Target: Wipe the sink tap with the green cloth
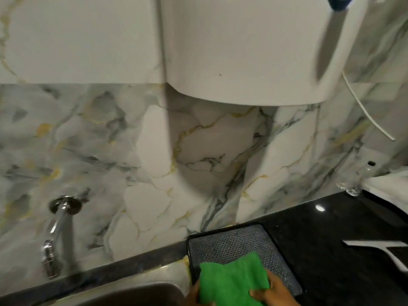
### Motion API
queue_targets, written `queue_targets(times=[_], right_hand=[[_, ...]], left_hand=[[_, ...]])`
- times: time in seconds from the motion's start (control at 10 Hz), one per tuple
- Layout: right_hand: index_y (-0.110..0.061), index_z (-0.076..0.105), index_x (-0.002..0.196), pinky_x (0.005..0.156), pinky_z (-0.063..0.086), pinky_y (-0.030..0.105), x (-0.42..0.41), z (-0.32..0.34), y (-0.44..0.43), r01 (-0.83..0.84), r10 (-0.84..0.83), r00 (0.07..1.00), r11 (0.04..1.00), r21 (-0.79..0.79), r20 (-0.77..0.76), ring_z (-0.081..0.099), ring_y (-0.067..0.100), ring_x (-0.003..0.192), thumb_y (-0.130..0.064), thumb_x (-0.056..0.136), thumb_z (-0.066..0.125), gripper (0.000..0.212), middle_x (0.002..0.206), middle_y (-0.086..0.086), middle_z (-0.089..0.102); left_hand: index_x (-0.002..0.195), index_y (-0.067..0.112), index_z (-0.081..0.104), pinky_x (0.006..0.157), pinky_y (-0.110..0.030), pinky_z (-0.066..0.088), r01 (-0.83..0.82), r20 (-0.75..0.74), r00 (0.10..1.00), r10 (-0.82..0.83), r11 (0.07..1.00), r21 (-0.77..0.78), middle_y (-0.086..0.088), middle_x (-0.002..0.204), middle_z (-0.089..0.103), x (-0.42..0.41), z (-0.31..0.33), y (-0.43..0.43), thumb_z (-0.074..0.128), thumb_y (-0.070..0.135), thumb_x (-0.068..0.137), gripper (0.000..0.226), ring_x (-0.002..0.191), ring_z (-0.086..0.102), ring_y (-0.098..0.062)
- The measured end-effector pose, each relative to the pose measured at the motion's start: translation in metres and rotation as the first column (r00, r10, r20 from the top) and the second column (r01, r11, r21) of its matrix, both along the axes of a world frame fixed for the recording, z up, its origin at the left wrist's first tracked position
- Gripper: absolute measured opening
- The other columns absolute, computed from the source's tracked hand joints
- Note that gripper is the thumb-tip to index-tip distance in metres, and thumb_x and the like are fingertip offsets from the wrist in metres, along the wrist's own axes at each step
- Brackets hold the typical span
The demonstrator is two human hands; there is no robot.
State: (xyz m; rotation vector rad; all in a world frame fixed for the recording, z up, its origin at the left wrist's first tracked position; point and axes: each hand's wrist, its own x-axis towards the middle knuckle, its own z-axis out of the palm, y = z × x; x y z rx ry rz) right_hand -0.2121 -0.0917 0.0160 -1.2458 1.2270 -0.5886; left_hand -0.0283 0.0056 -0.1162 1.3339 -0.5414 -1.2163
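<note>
A chrome tap [55, 230] comes out of the marble wall at the lower left and hangs down over the sink [132, 294]. At the bottom centre a green cloth [231, 281] is held in both hands, over the near end of a dark drip tray. My left hand [194, 294] grips its left edge, mostly cut off by the frame. My right hand [276, 291] pinches its right edge, thumb on top. Both hands are well to the right of the tap and apart from it.
A black perforated drip tray [231, 241] lies on the dark countertop [331, 250] under a white wall-mounted appliance [242, 51]. A clear glass bottle [357, 182] stands at the back right beside the wall. A thin white tube [364, 111] hangs from the appliance.
</note>
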Motion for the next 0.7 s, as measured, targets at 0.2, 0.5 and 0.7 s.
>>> queue_targets(times=[0.2, 0.5, 0.7], right_hand=[[-0.004, 0.073, 0.097, 0.066, 0.060, 0.032, 0.004, -0.021, -0.089, 0.010, -0.013, 0.985, 1.000, -0.018, -0.172, 0.075, 0.021, 0.071, 0.020, 0.071, 0.067, 0.036, 0.089, 0.015, 0.080], [-0.014, 0.068, 0.114, 0.093, 0.056, 0.040, 0.000, -0.076, -0.112, 0.042, -0.090, 0.896, 0.992, -0.119, -0.435, 0.072, 0.024, 0.093, -0.011, 0.080, 0.071, 0.034, 0.106, 0.009, 0.077], [-0.014, 0.041, 0.142, 0.113, 0.038, 0.038, 0.036, -0.033, -0.081, -0.158, -0.107, 0.747, 0.930, -0.331, -0.656, 0.047, 0.029, 0.132, -0.036, 0.088, 0.061, 0.062, 0.144, 0.014, 0.051]], left_hand=[[0.148, 0.003, 0.036, 0.089, -0.011, 0.039, 0.032, 0.061, 0.997, -0.052, 0.958, 0.286, -0.012, 0.144, 0.049, 0.013, 0.058, -0.087, 0.063, -0.019, 0.079, 0.078, 0.117, 0.046, -0.012], [0.142, -0.004, 0.045, 0.105, -0.047, 0.049, 0.007, 0.079, 0.996, -0.034, 0.950, 0.314, -0.025, 0.142, 0.053, 0.023, 0.023, -0.111, 0.037, -0.021, 0.089, 0.056, 0.108, 0.064, -0.030], [0.144, 0.002, 0.042, 0.115, -0.042, 0.039, -0.067, 0.389, 0.921, -0.034, 0.968, 0.241, -0.017, 0.146, 0.049, 0.069, 0.081, -0.049, 0.057, -0.016, 0.084, 0.066, 0.136, 0.047, -0.029]])
